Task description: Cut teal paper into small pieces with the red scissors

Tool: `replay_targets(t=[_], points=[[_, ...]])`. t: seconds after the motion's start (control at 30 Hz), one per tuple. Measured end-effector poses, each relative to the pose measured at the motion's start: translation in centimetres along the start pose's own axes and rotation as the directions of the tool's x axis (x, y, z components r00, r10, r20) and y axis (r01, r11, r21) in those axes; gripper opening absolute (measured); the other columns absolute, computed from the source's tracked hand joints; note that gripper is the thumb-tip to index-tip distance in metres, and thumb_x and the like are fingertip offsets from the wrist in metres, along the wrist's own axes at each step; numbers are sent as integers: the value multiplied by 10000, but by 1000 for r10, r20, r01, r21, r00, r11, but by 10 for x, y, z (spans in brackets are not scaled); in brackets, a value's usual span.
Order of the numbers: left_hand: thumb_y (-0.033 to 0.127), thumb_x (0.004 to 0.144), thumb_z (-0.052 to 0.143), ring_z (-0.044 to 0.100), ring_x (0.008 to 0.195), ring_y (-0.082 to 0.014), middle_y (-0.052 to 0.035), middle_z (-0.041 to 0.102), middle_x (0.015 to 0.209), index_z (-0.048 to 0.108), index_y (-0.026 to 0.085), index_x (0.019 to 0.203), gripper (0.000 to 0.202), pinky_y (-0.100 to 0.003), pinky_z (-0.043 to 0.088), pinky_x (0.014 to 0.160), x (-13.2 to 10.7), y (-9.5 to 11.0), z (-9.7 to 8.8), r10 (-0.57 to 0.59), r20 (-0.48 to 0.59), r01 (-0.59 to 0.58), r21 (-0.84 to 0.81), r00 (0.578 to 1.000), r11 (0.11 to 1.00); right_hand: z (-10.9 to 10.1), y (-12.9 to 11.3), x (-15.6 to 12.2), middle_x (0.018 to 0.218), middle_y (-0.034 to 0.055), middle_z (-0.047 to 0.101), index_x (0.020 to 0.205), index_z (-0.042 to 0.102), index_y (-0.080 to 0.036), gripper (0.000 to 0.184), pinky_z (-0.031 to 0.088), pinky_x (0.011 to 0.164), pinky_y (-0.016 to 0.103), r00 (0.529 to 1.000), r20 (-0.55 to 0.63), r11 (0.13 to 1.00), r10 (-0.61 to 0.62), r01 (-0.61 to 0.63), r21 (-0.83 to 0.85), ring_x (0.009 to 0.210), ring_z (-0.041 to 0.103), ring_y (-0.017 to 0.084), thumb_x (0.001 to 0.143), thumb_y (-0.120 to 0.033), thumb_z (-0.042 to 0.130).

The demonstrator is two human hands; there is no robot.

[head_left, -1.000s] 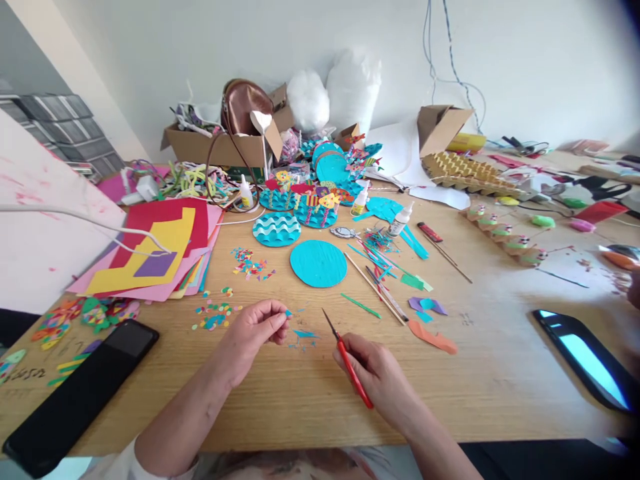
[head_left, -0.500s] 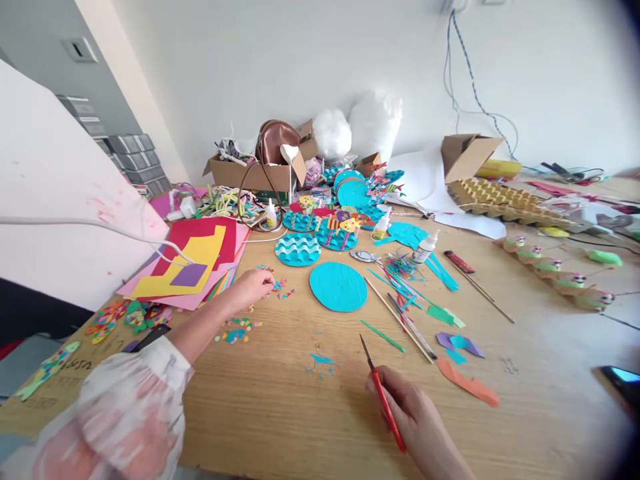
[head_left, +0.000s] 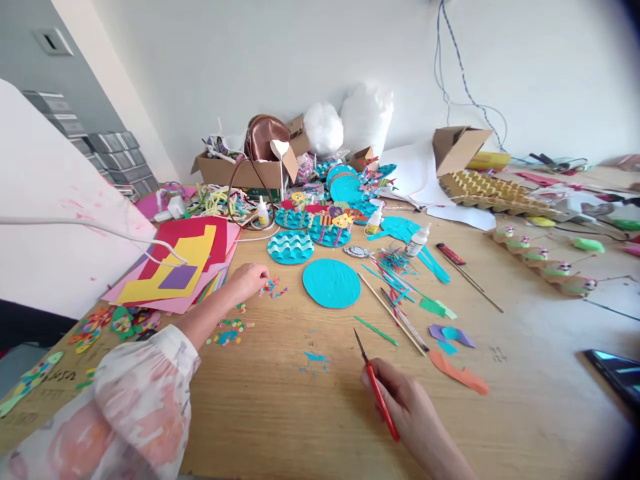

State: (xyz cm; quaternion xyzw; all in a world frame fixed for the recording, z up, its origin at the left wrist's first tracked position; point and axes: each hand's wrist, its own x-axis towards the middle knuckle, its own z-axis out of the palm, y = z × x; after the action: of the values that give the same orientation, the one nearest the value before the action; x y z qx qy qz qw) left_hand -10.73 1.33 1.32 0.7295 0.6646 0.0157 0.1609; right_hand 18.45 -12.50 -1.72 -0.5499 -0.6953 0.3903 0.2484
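My left hand (head_left: 251,280) is closed, fingertips pressed together, beside a small pile of paper confetti (head_left: 274,288). Whether anything is pinched there is hidden. In my right hand (head_left: 403,400) is a pair of red-handled scissors (head_left: 379,390), blades pointing up and away, above the front of the table. A round turquoise disc (head_left: 331,283) lies flat between and beyond both hands. Round confetti dots (head_left: 231,331) are scattered below my left forearm. Small turquoise paper scraps (head_left: 317,357) lie left of the scissors.
Coloured paper sheets (head_left: 175,267) are stacked at left. Turquoise discs with paper waves (head_left: 291,247), fish decorations (head_left: 333,223) and glue bottles (head_left: 417,241) stand farther back. Wooden sticks (head_left: 393,313), paper strips and an orange scrap (head_left: 459,373) lie right. A phone (head_left: 613,377) sits at the right edge.
The view has shifted slightly, so the table's things appear a little farther left. My left hand has moved slightly away over the confetti. My right hand still holds the scissors.
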Motion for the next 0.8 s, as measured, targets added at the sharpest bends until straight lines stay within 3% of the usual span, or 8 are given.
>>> replay_targets(t=[0.07, 0.13, 0.23, 0.3, 0.4, 0.57, 0.8], points=[[160, 814, 475, 587, 766, -176, -37, 635, 737, 614, 153, 770, 146, -292, 431, 692, -8, 13, 1, 75, -15, -75, 9, 997, 997, -1, 0, -1, 516, -36, 379, 597, 393, -200, 321, 289, 436, 208, 1000, -2, 1000, 22, -22, 21, 481, 374, 107, 830, -421, 380], [124, 782, 472, 580, 781, -168, -28, 639, 763, 610, 170, 762, 147, -263, 407, 683, -21, 32, 5, 198, 5, -198, -2, 980, 980, -2, -1, -2, 513, -41, 374, 605, 399, -200, 301, 288, 432, 205, 999, 6, 998, 47, -47, 43, 476, 373, 104, 823, -408, 406], [100, 758, 488, 577, 803, -144, -9, 638, 831, 608, 190, 769, 151, -233, 400, 706, -46, 60, 17, 400, 105, -398, -39, 911, 917, -3, -1, -4, 505, -46, 378, 616, 403, -200, 284, 291, 431, 202, 998, 8, 996, 56, -57, 75, 469, 378, 100, 820, -395, 425], [94, 746, 499, 578, 786, -155, -22, 628, 850, 603, 187, 787, 145, -243, 409, 681, -63, 73, 25, 467, 153, -466, -43, 871, 884, -3, -1, -5, 506, -45, 386, 620, 405, -199, 280, 298, 438, 202, 999, 6, 995, 50, -50, 90, 473, 387, 99, 827, -387, 423], [120, 768, 486, 573, 799, -192, -51, 610, 867, 581, 178, 815, 121, -285, 425, 676, -79, 80, 38, 489, 170, -493, -19, 856, 870, -3, -2, -7, 510, -45, 384, 618, 404, -198, 284, 303, 447, 203, 999, 12, 994, 47, -48, 98, 482, 394, 99, 833, -382, 417], [105, 786, 460, 555, 849, -211, -75, 592, 888, 560, 165, 814, 120, -327, 432, 742, -84, 80, 55, 452, 176, -464, 35, 875, 885, -3, -2, -10, 520, -45, 382, 614, 402, -197, 282, 289, 448, 209, 999, 17, 995, 45, -46, 85, 483, 375, 98, 828, -379, 413], [62, 771, 417, 553, 791, -197, -69, 597, 845, 550, 162, 776, 167, -312, 433, 705, -82, 86, 55, 428, 188, -440, 32, 884, 897, -3, -5, -11, 535, -50, 363, 618, 408, -192, 281, 275, 469, 214, 998, 30, 995, 57, -59, 74, 502, 352, 97, 827, -379, 410]])
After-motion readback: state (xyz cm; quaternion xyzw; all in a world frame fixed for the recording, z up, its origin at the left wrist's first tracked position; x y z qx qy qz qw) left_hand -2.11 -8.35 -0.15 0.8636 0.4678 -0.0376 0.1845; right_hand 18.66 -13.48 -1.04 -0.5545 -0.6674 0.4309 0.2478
